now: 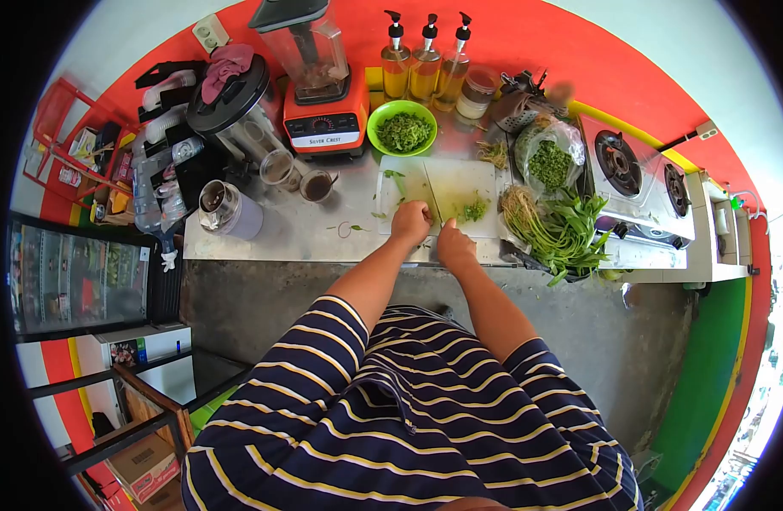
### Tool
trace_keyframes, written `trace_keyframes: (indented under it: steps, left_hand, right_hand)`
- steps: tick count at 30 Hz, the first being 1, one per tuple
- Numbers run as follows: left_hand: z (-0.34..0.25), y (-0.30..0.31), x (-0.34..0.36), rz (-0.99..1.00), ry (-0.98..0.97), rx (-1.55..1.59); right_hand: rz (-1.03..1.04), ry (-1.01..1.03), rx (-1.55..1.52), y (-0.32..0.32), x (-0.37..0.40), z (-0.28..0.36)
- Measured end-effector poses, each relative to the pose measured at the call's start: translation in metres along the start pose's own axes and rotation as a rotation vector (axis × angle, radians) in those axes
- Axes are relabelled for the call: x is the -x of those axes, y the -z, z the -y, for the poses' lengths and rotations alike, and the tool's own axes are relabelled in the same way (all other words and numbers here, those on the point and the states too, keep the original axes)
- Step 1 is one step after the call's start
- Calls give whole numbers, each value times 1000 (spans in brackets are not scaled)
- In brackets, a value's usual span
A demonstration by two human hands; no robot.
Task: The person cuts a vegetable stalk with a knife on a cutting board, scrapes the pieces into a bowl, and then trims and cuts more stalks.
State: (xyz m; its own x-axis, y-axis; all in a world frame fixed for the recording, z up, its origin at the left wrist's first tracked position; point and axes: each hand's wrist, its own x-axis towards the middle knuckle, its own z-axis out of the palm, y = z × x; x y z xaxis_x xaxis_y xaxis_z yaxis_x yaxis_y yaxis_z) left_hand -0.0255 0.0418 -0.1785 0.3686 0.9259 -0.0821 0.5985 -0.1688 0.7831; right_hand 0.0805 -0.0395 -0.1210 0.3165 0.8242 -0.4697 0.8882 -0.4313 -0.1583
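Observation:
A white cutting board [481, 173] lies on the metal counter, with chopped greens [475, 209] on its right part and a few leaves at its left. My right hand [455, 246] is closed around the handle of a knife [435, 198], whose blade points away from me across the board. Just left of the blade, my left hand [412, 223] is closed at the board's near edge; what its fingers hold, if anything, is too small to make out. Beyond the board stands a green bowl [403, 128] of cut greens.
Long leafy greens [562, 230] and a plastic bag of chopped greens [549, 162] lie right of the board, before a gas stove [634, 170]. A blender [325, 119], cups [316, 186] and a metal container [230, 210] stand left. Pump bottles [425, 68] line the back.

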Motion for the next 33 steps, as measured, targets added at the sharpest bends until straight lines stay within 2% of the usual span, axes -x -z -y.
trace_keyframes:
  steps: [5,10,12,16,18,21,23,29,33]
  left_hand:
    - [-12,8,8,-13,3,6]
    - [-9,5,14,-13,-43,7]
    - [-10,3,22,-157,-179,-116]
    - [-9,6,34,-61,-194,-198]
    - [-1,3,36,-45,-273,-283]
    - [6,6,40,-130,-383,-249]
    - [5,9,39,-131,-355,-217]
    - [-6,17,34,-78,-274,-208]
    - [-6,19,35,-80,-210,-165]
  right_hand:
    - [22,33,55,-3,14,6]
    - [45,-39,-69,-14,18,9]
    - [43,-35,-76,-11,9,7]
    - [74,-6,-65,8,7,11]
    - [112,-4,-21,10,16,15]
    - [50,-15,-69,-11,33,11]
    - [46,-52,-99,-22,36,9]
    - [48,5,-46,8,14,10]
    - [87,-3,-19,10,26,18]
